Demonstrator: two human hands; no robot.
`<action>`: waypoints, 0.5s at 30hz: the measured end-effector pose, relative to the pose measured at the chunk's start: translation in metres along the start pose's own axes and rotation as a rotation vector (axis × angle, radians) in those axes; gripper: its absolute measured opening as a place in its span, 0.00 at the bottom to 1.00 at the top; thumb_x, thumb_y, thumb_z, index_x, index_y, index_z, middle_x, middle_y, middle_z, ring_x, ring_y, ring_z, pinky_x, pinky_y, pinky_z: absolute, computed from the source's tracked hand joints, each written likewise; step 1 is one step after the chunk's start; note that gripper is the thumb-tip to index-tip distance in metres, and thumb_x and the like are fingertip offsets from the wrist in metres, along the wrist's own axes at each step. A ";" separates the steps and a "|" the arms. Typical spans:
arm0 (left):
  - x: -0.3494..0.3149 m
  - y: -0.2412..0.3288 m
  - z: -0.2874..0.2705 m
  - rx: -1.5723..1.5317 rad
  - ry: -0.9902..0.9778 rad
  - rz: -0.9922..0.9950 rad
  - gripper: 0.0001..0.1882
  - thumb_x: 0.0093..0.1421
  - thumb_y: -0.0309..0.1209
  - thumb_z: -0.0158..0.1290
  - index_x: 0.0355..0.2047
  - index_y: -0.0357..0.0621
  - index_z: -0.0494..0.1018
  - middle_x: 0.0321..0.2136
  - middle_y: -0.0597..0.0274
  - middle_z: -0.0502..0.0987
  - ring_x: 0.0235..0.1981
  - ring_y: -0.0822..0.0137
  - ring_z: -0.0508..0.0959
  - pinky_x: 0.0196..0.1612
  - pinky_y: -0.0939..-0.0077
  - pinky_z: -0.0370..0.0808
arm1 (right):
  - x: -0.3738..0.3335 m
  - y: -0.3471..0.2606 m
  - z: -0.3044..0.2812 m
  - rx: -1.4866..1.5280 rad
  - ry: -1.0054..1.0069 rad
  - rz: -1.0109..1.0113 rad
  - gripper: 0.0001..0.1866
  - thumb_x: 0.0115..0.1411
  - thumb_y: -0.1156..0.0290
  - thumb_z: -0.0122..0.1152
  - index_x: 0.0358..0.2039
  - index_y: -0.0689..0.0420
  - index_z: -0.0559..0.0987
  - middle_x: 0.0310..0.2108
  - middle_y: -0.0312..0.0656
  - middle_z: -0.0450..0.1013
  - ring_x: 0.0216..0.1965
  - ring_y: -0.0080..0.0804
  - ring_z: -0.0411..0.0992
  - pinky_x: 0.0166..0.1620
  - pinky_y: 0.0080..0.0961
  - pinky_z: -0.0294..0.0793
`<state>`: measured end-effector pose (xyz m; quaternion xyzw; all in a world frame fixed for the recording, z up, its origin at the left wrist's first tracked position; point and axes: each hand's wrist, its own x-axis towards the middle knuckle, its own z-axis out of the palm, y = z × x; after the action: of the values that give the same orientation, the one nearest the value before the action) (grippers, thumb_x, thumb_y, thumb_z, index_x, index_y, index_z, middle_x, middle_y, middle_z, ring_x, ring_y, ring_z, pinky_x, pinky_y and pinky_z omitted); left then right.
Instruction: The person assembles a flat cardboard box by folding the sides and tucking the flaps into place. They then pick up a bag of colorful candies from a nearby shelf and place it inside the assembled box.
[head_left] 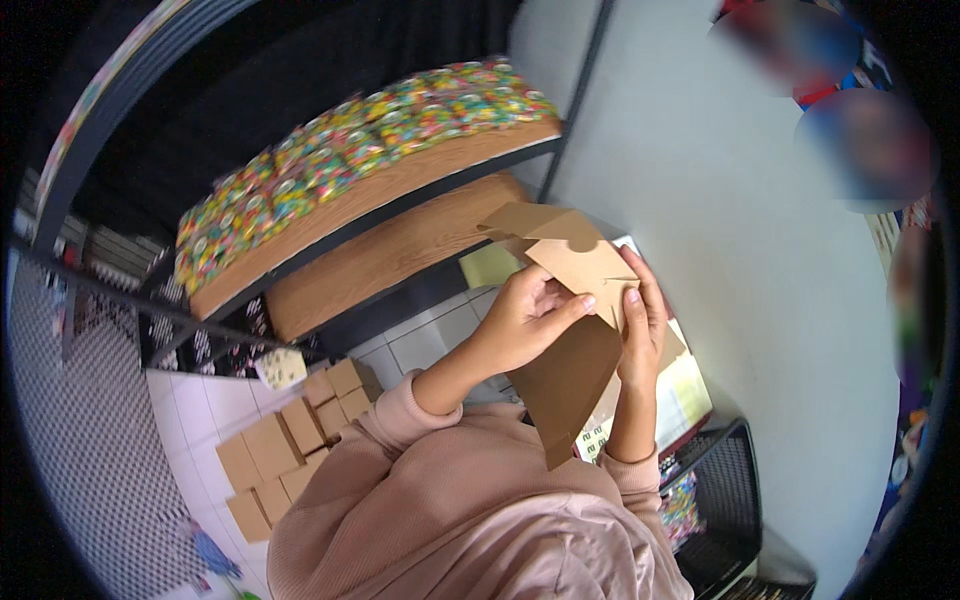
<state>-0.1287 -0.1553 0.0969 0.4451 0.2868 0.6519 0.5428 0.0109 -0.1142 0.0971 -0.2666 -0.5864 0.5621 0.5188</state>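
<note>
A brown cardboard box [572, 375], partly folded, is held up in front of my body, its long panel hanging down and its flaps spread at the top. My left hand [535, 315] pinches the cardboard from the left, thumb lying on a flap. From the right, my right hand [643, 318] grips the same box, thumb on its near face and fingers along the far edge. Both thumbs are close together at a slit between the flaps. The fingers behind the cardboard are partly hidden.
Several closed brown boxes [270, 447] are stacked on the tiled floor at left. A wooden shelf [390, 180] bears rows of colourful packets [350, 145]. Near my right arm stands a black mesh basket [725, 500] with packets. A white wall [790, 300] rises on the right.
</note>
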 end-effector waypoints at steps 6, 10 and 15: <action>-0.036 0.029 -0.035 0.053 0.179 0.115 0.15 0.57 0.21 0.47 0.45 0.33 0.62 0.42 0.58 0.69 0.45 0.69 0.70 0.48 0.76 0.70 | 0.008 0.009 0.064 -0.004 -0.132 -0.087 0.19 0.60 0.73 0.43 0.51 0.65 0.64 0.52 0.52 0.62 0.55 0.37 0.60 0.56 0.32 0.57; -0.063 0.045 -0.048 0.089 0.305 0.174 0.18 0.57 0.20 0.47 0.48 0.35 0.60 0.44 0.58 0.69 0.46 0.70 0.70 0.48 0.73 0.69 | 0.005 0.007 0.103 -0.021 -0.252 -0.095 0.18 0.60 0.75 0.43 0.50 0.66 0.65 0.50 0.51 0.64 0.53 0.37 0.61 0.56 0.30 0.56; -0.090 0.062 -0.063 0.166 0.379 0.113 0.19 0.58 0.24 0.48 0.49 0.38 0.60 0.43 0.61 0.69 0.43 0.71 0.71 0.43 0.75 0.72 | -0.007 0.010 0.139 0.068 -0.329 -0.060 0.16 0.59 0.77 0.44 0.48 0.67 0.67 0.49 0.52 0.65 0.53 0.37 0.62 0.56 0.30 0.56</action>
<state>-0.2119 -0.2508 0.0985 0.3734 0.4112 0.7273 0.4032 -0.1152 -0.1717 0.1092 -0.1359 -0.6518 0.6019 0.4409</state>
